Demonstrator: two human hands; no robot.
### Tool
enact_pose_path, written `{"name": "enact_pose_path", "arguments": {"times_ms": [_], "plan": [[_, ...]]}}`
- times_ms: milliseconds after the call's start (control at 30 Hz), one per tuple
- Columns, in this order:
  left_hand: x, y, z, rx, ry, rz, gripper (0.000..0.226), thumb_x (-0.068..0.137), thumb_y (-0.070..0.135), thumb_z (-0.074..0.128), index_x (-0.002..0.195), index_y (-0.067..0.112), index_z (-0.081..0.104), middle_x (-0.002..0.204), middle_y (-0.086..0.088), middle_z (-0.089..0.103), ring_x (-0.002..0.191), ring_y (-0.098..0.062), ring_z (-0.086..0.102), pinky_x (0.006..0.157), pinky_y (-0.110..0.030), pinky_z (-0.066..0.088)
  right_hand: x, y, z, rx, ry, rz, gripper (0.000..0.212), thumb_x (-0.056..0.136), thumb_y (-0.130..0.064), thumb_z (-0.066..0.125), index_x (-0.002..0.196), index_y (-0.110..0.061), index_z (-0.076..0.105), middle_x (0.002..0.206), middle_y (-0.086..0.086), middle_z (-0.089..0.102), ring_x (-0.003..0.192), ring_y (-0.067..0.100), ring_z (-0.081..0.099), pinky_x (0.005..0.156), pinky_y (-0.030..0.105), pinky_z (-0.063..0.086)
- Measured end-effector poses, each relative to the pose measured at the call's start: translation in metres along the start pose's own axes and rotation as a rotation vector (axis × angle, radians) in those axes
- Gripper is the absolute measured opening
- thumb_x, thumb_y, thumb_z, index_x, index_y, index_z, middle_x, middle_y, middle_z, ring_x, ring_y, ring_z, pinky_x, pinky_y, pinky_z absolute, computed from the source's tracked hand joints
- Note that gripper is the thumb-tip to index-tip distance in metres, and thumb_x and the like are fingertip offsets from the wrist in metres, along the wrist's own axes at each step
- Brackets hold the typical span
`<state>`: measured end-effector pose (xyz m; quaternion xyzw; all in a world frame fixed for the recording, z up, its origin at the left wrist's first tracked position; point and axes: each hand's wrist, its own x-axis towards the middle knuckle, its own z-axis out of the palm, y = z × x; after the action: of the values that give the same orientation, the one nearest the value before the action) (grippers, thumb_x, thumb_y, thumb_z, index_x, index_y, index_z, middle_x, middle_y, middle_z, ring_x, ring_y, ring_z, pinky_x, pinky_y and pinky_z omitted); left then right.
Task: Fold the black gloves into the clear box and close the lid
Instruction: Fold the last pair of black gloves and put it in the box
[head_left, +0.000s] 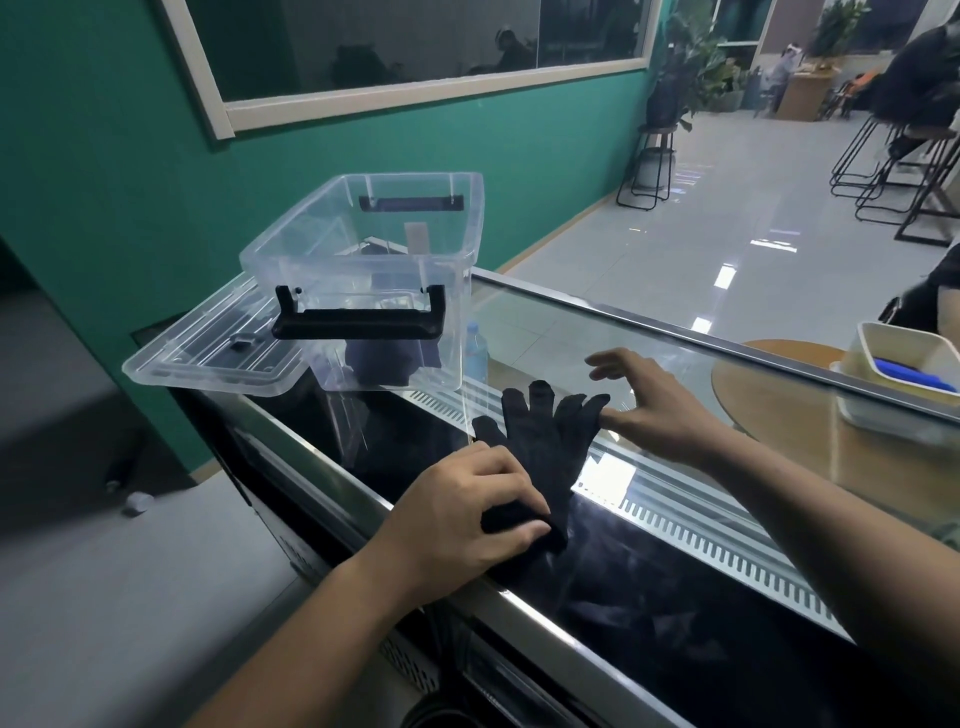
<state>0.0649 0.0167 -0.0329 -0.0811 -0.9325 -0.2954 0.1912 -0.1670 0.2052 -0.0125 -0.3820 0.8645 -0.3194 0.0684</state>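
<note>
Pinning the cuff end of a black glove (545, 452) flat on the glass-topped bench (675, 519), the left hand (467, 519) grips the fabric, likely to anchor it for folding. The right hand (649, 405) hovers open and empty by the glove's fingertips. Behind, the clear box (363, 270) stands open, its lid (208, 353) lying beside it, ready to receive.
</note>
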Motion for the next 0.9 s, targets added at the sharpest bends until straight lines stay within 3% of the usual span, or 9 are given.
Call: {"name": "enact_pose_path", "arguments": {"times_ms": [67,133,200,267,367,467,567,800,900], "plan": [[-0.001,0.0,-0.001,-0.004,-0.014,-0.014,0.017,0.093,0.044,0.083,0.105,0.033,0.082,0.104,0.02,0.066,0.103,-0.011,0.065,0.091,-0.03,0.055,0.001,0.001,0.001,-0.004,0.002,-0.008,0.08,0.074,-0.063,0.061,0.147,-0.03,0.052,0.134,-0.009,0.064,0.127,0.011,0.052,0.104,0.04,0.044],[-0.001,0.0,-0.001,-0.003,-0.022,-0.027,0.019,0.091,0.045,0.084,0.106,0.034,0.082,0.105,0.021,0.065,0.103,-0.012,0.065,0.092,-0.029,0.054,0.004,0.007,0.003,0.011,0.02,-0.011,0.064,0.088,-0.044,0.072,0.146,-0.027,0.053,0.135,-0.006,0.065,0.126,0.013,0.054,0.1,0.035,0.044],[-0.001,0.001,-0.002,-0.008,-0.026,-0.035,0.019,0.091,0.044,0.084,0.107,0.034,0.083,0.105,0.02,0.065,0.104,-0.012,0.066,0.094,-0.027,0.053,0.007,0.014,0.006,0.024,0.094,-0.026,0.046,0.1,-0.023,0.069,0.144,-0.025,0.056,0.135,-0.003,0.067,0.124,0.013,0.058,0.103,0.035,0.047],[-0.002,0.002,-0.003,-0.008,-0.024,-0.039,0.018,0.092,0.044,0.084,0.107,0.033,0.083,0.106,0.02,0.065,0.105,-0.009,0.066,0.098,-0.024,0.051,0.009,0.016,0.008,0.037,0.193,-0.031,0.035,0.107,-0.017,0.06,0.141,-0.023,0.06,0.134,-0.001,0.069,0.12,0.013,0.061,0.107,0.04,0.052],[-0.002,0.004,-0.003,-0.009,-0.024,-0.057,0.018,0.091,0.044,0.084,0.107,0.034,0.082,0.106,0.02,0.065,0.106,-0.008,0.066,0.101,-0.021,0.049,0.007,0.009,0.008,0.048,0.27,-0.07,0.031,0.111,-0.033,0.055,0.138,-0.021,0.064,0.135,0.0,0.067,0.119,0.012,0.061,0.107,0.041,0.052],[-0.001,0.005,-0.004,-0.025,-0.032,-0.084,0.018,0.091,0.045,0.084,0.106,0.036,0.082,0.107,0.019,0.065,0.108,-0.008,0.066,0.105,-0.019,0.044,0.002,-0.001,0.012,-0.046,0.182,-0.113,0.054,0.101,-0.06,0.06,0.143,-0.027,0.06,0.141,-0.003,0.062,0.129,0.015,0.056,0.11,0.042,0.046],[-0.001,0.005,-0.005,-0.03,-0.043,-0.1,0.018,0.09,0.044,0.084,0.106,0.036,0.082,0.107,0.019,0.064,0.108,-0.008,0.065,0.102,-0.019,0.046,0.002,-0.007,0.021,-0.207,0.091,-0.081,0.075,0.091,-0.074,0.061,0.151,-0.029,0.053,0.149,-0.002,0.057,0.138,0.022,0.049,0.117,0.046,0.038],[0.0,0.005,-0.006,-0.072,-0.046,-0.127,0.017,0.089,0.042,0.086,0.104,0.035,0.082,0.108,0.018,0.065,0.11,-0.009,0.066,0.109,-0.025,0.046,0.006,-0.002,0.021,-0.222,0.102,-0.005,0.063,0.101,-0.053,0.066,0.154,-0.024,0.048,0.152,0.004,0.056,0.143,0.028,0.048,0.119,0.048,0.034],[0.0,0.005,-0.006,-0.095,-0.045,-0.132,0.019,0.087,0.039,0.088,0.105,0.034,0.082,0.107,0.018,0.066,0.108,-0.011,0.068,0.1,-0.03,0.053,0.005,-0.001,0.022,-0.188,0.167,-0.03,0.049,0.105,-0.037,0.065,0.15,-0.022,0.053,0.148,0.005,0.059,0.14,0.029,0.051,0.118,0.049,0.039]]}}
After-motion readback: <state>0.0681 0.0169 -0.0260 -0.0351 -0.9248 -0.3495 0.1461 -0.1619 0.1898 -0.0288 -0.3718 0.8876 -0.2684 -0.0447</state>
